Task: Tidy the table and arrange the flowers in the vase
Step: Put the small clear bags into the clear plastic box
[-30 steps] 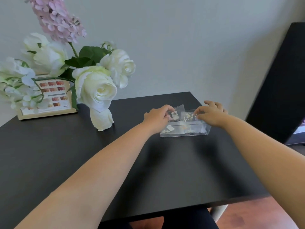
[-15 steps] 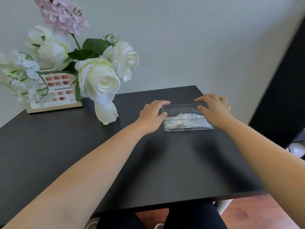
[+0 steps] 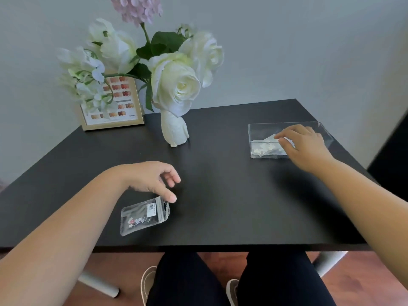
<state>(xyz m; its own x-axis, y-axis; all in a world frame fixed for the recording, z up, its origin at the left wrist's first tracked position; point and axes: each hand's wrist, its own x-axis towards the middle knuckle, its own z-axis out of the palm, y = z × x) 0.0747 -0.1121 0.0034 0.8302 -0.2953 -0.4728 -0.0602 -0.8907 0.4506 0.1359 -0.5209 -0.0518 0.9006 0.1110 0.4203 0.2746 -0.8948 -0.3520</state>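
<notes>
The left hand (image 3: 152,180) hovers with fingers spread, gripping nothing, its thumb just above a packet (image 3: 144,215) lying near-left on the table (image 3: 220,195). The right hand (image 3: 302,144) rests loosely in the tray (image 3: 256,129) far right, fingers on its contents. A vase (image 3: 175,131) of flowers (image 3: 176,82) stands at the far middle.

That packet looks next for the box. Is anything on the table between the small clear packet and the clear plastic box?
Nothing visible: bare black table separates the small clear packet from the clear plastic box; the white vase stands farther back.

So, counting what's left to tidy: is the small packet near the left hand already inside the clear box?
No, the packet lies on the table, far from the clear box.
</notes>
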